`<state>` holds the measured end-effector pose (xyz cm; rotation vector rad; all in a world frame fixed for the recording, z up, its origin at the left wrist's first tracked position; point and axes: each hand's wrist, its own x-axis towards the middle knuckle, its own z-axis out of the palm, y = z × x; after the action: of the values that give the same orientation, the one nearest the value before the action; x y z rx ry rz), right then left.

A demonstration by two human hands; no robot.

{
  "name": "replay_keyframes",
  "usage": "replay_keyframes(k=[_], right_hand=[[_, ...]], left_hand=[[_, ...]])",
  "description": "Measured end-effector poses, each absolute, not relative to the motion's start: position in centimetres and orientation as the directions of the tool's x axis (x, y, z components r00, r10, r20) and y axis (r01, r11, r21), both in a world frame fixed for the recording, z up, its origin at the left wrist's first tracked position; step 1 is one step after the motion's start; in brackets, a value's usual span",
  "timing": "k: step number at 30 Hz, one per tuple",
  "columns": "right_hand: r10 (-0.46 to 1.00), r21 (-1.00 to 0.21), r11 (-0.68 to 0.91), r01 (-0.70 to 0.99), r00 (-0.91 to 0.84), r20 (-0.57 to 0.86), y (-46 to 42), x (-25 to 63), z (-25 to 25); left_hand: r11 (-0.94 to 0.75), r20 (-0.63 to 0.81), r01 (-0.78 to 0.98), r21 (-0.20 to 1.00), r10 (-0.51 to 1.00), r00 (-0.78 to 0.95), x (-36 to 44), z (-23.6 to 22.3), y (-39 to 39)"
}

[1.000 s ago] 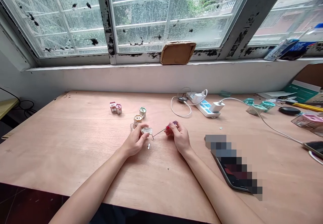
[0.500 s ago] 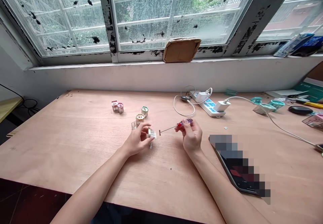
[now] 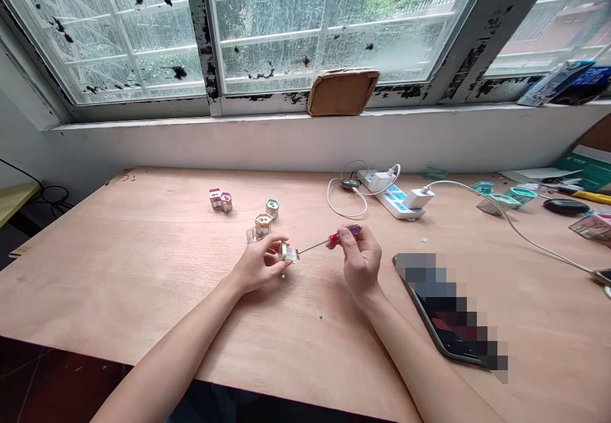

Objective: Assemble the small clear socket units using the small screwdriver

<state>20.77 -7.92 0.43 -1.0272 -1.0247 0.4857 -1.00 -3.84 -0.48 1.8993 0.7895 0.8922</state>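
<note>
The pale, clear-walled casing [image 3: 287, 254] is held above the tabletop [image 3: 143, 296], roughly midway between its far and near edges. It looks light and stiff, likely thin plastic—slick, and perhaps prone to cracking under a hard squeeze—so the opposite side walls seem the best hold. To its right, the screwdriver [image 3: 342, 235] should feel rigid and easy to steer, gripped by its handle; its shaft slants down leftward, a small dark piece [image 3: 298, 254] at the tip beside the casing's open-looking end.

On the left, the left hand [image 3: 258, 268] pinches the casing between thumb and fingers, its forearm reaching in over the near edge. Farther right, the right hand [image 3: 363, 264] is curled, thumb and fingers closed around the handle, its forearm angled toward the near edge.
</note>
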Motion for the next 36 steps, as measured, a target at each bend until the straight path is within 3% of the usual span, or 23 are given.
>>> replay_keyframes(k=[20, 28, 36], right_hand=[[0.787, -0.873, 0.480, 0.089, 0.396, 0.473, -8.5, 19.4, 0.9], [0.784, -0.877, 0.469, 0.103, 0.410, 0.467, -8.6, 19.3, 1.2], [0.792, -0.882, 0.469, 0.055, 0.415, 0.447, -8.4, 19.2, 1.2]], left_hand=[[-0.439, 0.316, 0.103, 0.892, 0.771, 0.552, -1.0, -0.9, -4.0], [-0.707, 0.525, 0.128, 0.696, 0.622, 0.581, -1.0, 0.0, -3.7], [-0.726, 0.529, 0.148, 0.671, 0.610, 0.590, -1.0, 0.0, -3.6]])
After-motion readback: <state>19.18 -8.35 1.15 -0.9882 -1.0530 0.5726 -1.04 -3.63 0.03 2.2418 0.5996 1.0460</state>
